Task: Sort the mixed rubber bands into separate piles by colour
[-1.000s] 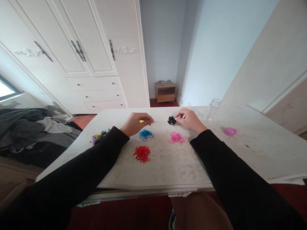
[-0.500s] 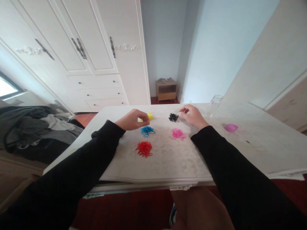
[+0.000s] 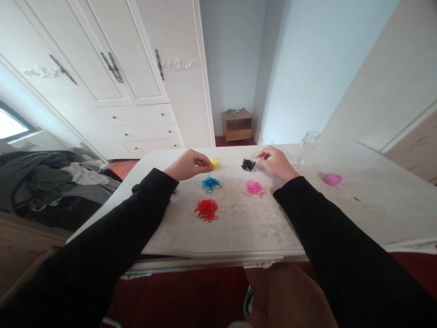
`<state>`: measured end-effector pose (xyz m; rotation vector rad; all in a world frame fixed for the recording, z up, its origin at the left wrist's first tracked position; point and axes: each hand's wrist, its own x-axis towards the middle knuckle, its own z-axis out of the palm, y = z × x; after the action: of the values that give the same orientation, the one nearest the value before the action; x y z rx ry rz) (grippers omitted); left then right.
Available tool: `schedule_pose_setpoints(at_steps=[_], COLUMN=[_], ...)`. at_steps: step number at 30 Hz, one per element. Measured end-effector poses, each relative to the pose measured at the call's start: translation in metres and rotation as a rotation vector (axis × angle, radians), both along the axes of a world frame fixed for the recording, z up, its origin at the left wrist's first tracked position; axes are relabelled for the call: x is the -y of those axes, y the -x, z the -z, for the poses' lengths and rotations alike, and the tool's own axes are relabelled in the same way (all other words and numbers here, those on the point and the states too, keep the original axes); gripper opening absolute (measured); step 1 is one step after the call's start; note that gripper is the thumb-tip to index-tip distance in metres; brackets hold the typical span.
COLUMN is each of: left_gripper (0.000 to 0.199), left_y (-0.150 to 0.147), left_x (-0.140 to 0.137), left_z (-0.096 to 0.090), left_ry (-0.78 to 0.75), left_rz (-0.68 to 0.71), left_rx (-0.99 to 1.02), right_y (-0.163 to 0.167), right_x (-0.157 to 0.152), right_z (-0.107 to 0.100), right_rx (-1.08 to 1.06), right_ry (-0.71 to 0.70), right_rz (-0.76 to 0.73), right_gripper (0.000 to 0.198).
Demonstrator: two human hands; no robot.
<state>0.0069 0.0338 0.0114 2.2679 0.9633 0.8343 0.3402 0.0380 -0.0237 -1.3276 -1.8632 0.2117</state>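
Note:
My left hand [image 3: 191, 164] is closed in a pinch at the far left of the piles. A thin blue rubber band [image 3: 208, 174] hangs from its fingertips, just above the blue rubber band pile [image 3: 210, 183]. Partly behind those fingers lies a yellow pile [image 3: 214, 162]. My right hand [image 3: 274, 162] has thumb and forefinger curled together, right beside the black rubber band pile [image 3: 248, 164]; whatever they hold is too small to make out. Nearer to me are a pink pile [image 3: 255, 187] and a red pile [image 3: 206, 210].
The piles rest on a white table [image 3: 239, 232]. Toward the right stand a clear glass bottle [image 3: 306, 148] and a small pink object [image 3: 332, 179]. Dark clothes [image 3: 58, 187] are heaped left of the table. A wooden nightstand [image 3: 238, 127] stands beyond it.
The left fingers have shifted and drawn together, and a blue strand now shows beneath them. The right hand stays beside the black pile. The view has moved slightly.

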Motion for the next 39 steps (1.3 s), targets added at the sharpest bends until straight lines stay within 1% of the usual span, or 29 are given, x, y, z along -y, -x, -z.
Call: schedule_pose_setpoints(at_steps=[3,6,8,12,17,26,28,32,34,39], left_gripper=[0.029,0.030,0.028,0.024,0.022,0.023,0.022,0.023,0.022,0.019], left_y=[-0.001,-0.003,-0.002,-0.002,-0.003,-0.005,-0.004,-0.001,0.002,0.005], left_x=[0.001,0.003,0.004,0.006,0.007,0.003,0.000,-0.009,-0.014,-0.022], left_z=[0.001,0.001,-0.001,-0.003,-0.004,0.002,0.004,0.008,0.011,0.021], left_ry=[0.111,0.116,0.115,0.142,0.151,0.128,0.098,-0.067,-0.111,-0.107], left_rz=[0.009,-0.005,0.029,0.147,0.186,0.084,0.020,-0.197,-0.275,-0.349], left_rx=[0.078,0.126,0.086,-0.020,-0.053,-0.005,0.023,0.097,0.123,0.104], right_y=[0.001,0.001,0.001,0.002,0.002,0.000,0.000,0.001,0.001,0.003], right_x=[0.001,0.002,0.002,0.003,0.003,0.004,0.004,0.004,0.004,0.005], right_z=[-0.001,-0.001,-0.001,-0.001,-0.001,-0.002,-0.001,-0.002,-0.002,-0.003], right_rx=[0.003,0.005,0.006,0.015,0.033,0.053,0.048,0.041,0.042,0.045], right_ry=[0.006,0.012,0.018,0.038,0.056,0.066,0.055,0.041,0.044,0.041], right_rz=[0.000,-0.002,-0.002,-0.006,-0.012,-0.032,-0.037,-0.030,-0.025,-0.020], right_gripper=[0.008,0.007,0.007,0.007,0.007,0.007,0.007,0.007,0.007,0.007])
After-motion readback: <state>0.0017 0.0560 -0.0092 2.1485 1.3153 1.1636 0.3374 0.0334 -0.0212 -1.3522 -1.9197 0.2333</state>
